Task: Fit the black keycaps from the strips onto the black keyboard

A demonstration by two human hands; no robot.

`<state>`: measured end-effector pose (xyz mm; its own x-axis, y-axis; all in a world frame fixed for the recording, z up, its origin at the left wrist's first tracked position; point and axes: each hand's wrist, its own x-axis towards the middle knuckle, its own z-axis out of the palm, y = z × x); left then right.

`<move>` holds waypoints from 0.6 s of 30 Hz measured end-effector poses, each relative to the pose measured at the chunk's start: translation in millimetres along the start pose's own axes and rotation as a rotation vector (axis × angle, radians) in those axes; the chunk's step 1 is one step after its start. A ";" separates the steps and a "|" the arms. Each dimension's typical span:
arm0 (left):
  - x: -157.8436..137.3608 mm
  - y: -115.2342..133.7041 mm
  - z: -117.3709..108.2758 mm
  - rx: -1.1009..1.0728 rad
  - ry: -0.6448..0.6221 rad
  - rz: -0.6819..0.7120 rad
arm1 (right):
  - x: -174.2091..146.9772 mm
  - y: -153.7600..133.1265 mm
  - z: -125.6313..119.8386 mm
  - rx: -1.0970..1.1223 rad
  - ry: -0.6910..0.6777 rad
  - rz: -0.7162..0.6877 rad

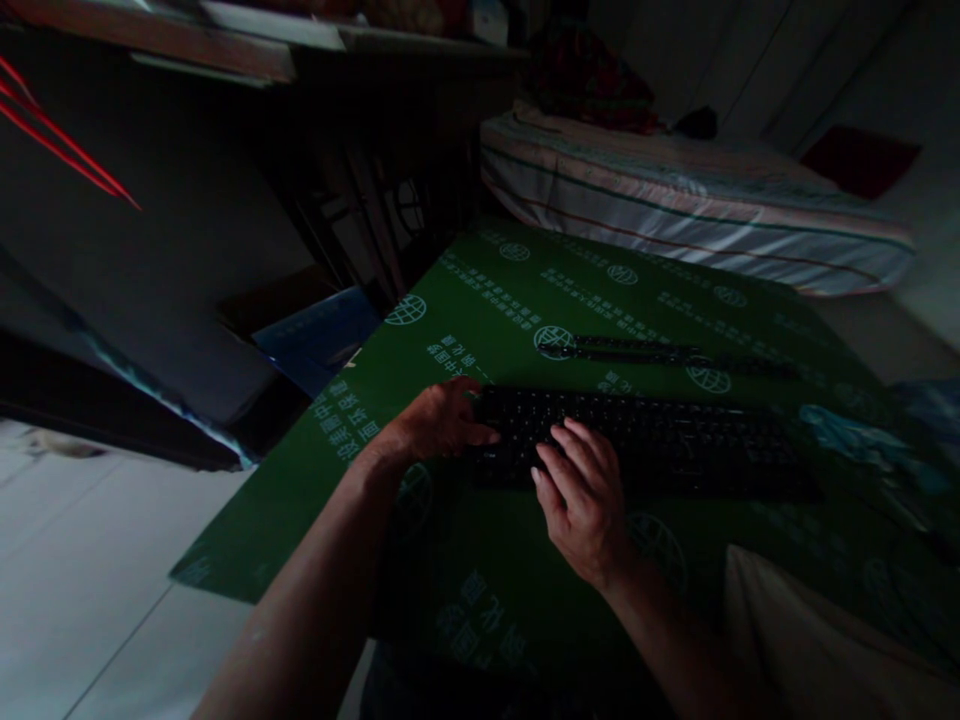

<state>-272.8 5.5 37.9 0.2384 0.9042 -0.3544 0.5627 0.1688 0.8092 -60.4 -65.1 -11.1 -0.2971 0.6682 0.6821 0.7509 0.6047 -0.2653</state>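
Observation:
A black keyboard lies on the green board in front of me. My left hand grips its left end, with the thumb over the front keys and the fingers at the back corner. Over the left part of the keys is my right hand, its fingers apart and bent, the tips at the keys. Nothing shows in the right hand. Behind the keyboard lie dark strips, which look like rows of small black pieces; the dim light hides their detail.
The green board bears white globe prints and writing. To the right lies a crumpled teal cloth; a beige cloth is at the near right. A bed stands behind, a dark table at upper left, red cords beside it.

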 end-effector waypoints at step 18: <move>-5.2 7.3 -2.4 0.227 -0.016 0.094 | 1.4 0.5 -1.5 0.026 -0.002 0.010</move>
<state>-271.8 3.0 46.7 0.3099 0.9051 -0.2911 0.7003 -0.0102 0.7138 -59.6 -64.5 -9.3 -0.2907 0.6753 0.6778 0.7385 0.6088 -0.2898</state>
